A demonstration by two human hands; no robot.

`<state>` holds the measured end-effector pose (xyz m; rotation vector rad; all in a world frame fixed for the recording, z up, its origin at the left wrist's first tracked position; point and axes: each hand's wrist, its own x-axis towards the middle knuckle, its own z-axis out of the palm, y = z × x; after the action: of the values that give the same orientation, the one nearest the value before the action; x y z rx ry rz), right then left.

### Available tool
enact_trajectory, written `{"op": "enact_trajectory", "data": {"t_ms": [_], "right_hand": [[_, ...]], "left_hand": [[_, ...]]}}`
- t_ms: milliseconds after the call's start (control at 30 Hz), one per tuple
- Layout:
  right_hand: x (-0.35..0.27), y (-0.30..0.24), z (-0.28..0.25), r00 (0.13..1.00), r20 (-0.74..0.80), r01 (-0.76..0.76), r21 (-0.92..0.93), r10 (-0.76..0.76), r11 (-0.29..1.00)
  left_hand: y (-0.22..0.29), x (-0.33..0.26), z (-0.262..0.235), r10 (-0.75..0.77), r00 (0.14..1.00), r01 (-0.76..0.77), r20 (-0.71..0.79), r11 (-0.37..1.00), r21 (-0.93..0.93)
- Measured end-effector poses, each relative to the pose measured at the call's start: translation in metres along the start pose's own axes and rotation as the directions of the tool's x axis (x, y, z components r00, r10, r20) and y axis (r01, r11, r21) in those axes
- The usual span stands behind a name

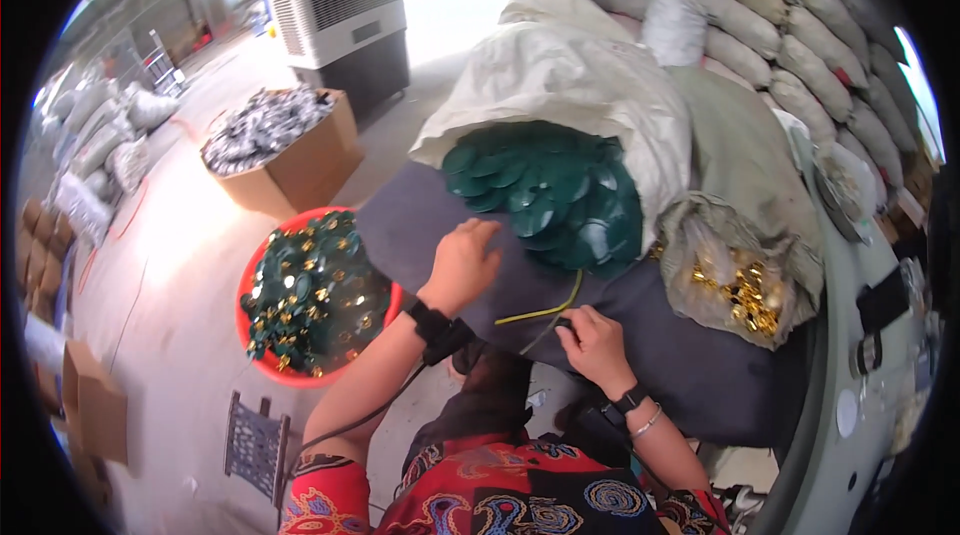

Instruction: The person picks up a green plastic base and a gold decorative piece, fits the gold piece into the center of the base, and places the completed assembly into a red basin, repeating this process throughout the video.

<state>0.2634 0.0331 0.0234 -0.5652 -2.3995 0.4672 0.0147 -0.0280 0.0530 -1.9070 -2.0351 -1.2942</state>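
Note:
My left hand is over the dark grey cloth, beside a heap of thin, round green discs. Its fingers reach toward the discs and nothing shows in them. The discs spill from the mouth of a large white woven sack. Close to the cloth's front edge, my right hand is closed, fingertips pinched by a small dark tip with a thin grey line running from it. What it holds is too small to name. A bent yellow-green strip lies between my hands.
At left, a red tub contains green discs and gold pieces. An open bag of gold pieces rests on the right. Behind stand a carton of silvery pieces and an air cooler. Stacked sacks line the back right.

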Motion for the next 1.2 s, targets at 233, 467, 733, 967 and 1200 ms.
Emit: {"op": "enact_trajectory", "data": {"t_ms": [233, 467, 733, 967, 1200], "right_hand": [[-0.025, 0.011, -0.037, 0.977, -0.14, -0.131, 0.196, 0.16, 0.972], [-0.062, 0.084, -0.133, 0.836, -0.425, -0.501, -0.331, 0.347, 0.8], [-0.09, 0.173, -0.184, 0.749, -0.403, -0.641, -0.641, 0.527, 0.422], [-0.092, 0.185, -0.186, 0.862, -0.311, -0.449, -0.834, 0.4, 0.321], [-0.092, 0.157, -0.182, 0.854, -0.289, -0.514, -0.599, 0.432, 0.614]], "left_hand": [[-0.008, 0.052, 0.059, -0.234, 0.968, 0.2, 0.094, 0.94, 0.277], [-0.021, 0.054, 0.068, -0.143, 0.987, 0.105, 0.074, 0.92, 0.377], [-0.015, 0.0, 0.03, -0.045, 0.988, 0.072, -0.15, 0.981, 0.179], [-0.007, -0.026, 0.02, -0.319, 0.94, 0.265, -0.118, 0.905, -0.332], [0.037, -0.043, 0.032, -0.449, 0.831, 0.481, 0.33, 0.28, -0.831]]}}
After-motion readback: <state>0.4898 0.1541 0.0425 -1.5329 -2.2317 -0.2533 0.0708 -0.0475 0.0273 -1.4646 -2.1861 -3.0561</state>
